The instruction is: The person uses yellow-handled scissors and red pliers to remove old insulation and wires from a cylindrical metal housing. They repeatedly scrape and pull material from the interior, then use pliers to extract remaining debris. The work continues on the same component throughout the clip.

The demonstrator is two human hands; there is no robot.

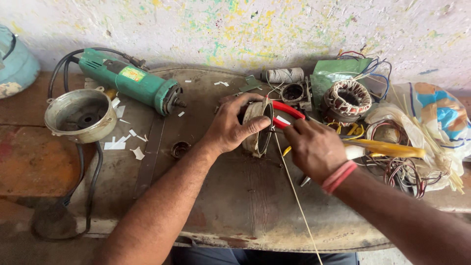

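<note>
My left hand (234, 125) grips a round metal motor stator (259, 128), standing on edge on the worn workbench (235, 196). My right hand (314, 147) sits just right of it, fingers closed at the stator's open face, with red-handled pliers (288, 110) lying under or behind the fingers. A thin pale cord (294, 191) runs from the stator down toward me. Whether the right hand pinches the cord or the pliers is hidden by its fingers.
A green angle grinder (130, 81) and a grey metal motor housing (81, 115) lie at left with paper scraps. A thread spool (284, 75), a copper-wound stator (348, 98), loose wires (402, 172) and a plastic bag (436, 118) crowd the right.
</note>
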